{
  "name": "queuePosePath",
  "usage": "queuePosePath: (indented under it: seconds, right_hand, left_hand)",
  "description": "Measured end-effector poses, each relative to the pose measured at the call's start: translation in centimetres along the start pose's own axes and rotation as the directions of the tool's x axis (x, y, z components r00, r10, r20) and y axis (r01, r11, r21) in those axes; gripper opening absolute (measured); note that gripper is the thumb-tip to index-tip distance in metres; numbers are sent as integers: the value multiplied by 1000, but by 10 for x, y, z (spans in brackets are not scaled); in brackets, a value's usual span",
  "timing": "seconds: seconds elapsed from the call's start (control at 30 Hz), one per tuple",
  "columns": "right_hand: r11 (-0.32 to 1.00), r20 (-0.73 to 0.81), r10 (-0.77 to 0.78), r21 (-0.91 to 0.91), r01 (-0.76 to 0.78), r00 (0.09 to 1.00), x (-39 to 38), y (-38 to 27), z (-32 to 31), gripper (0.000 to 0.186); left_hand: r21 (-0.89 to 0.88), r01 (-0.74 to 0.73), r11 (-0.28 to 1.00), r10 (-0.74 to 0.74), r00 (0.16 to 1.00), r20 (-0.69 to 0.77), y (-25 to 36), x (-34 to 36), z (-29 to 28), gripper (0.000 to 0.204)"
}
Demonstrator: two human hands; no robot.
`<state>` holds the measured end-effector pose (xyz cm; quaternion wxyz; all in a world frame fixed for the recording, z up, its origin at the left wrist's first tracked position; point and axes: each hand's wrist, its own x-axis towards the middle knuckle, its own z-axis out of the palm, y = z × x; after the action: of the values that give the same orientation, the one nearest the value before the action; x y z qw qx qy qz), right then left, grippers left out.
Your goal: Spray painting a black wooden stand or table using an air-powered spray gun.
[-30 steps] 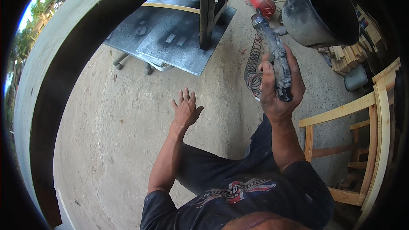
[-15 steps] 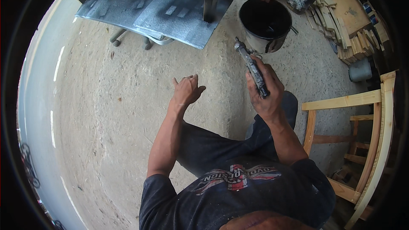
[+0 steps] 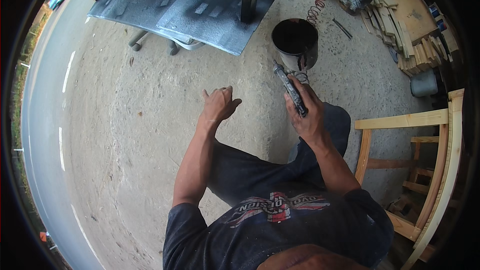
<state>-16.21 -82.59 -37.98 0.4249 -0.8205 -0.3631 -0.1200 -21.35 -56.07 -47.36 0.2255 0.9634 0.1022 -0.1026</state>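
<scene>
Head: spray gun [image 3: 290,90] now lower

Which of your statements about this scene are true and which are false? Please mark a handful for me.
1. The right hand grips a dark tool. True.
2. The left hand holds a brush. False: the left hand is empty.
3. A pale wooden frame stands to the person's right. True.
4. The round container beyond the tool has a lid on. False: the top of the round container is open.
5. The dark panel lies nearer the person than both hands. False: the dark panel is beyond them.
</scene>
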Motion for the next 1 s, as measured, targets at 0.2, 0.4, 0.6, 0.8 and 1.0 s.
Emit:
queuePosePath:
  seconds: [0.2, 0.4, 0.6, 0.8, 1.0]
  right_hand:
    - [999, -80, -5, -49, 1, 997, 1, 12, -3, 49]
    - [999, -195, -5, -35, -2, 981, 9, 39, -14, 46]
    - [999, -282, 13, -45, -27, 959, 46, 39, -60, 41]
    - [992, -374, 36, -100, -79, 927, 76, 25, -152, 40]
    - [989, -400, 140, 13, -147, 906, 120, -28, -256, 40]
  left_hand:
    - [11, -6, 1000, 5, 999, 32, -1, 4, -5, 44]
    - [-7, -37, 999, 37, 992, 124, 5, 2, -10, 56]
    - [-351, -29, 936, 100, 977, 187, 68, 1, -80, 53]
    - [-814, -180, 553, 75, 983, -167, 215, -4, -192, 50]
    - [-850, -439, -291, -366, 872, -325, 338, 20, -276, 76]
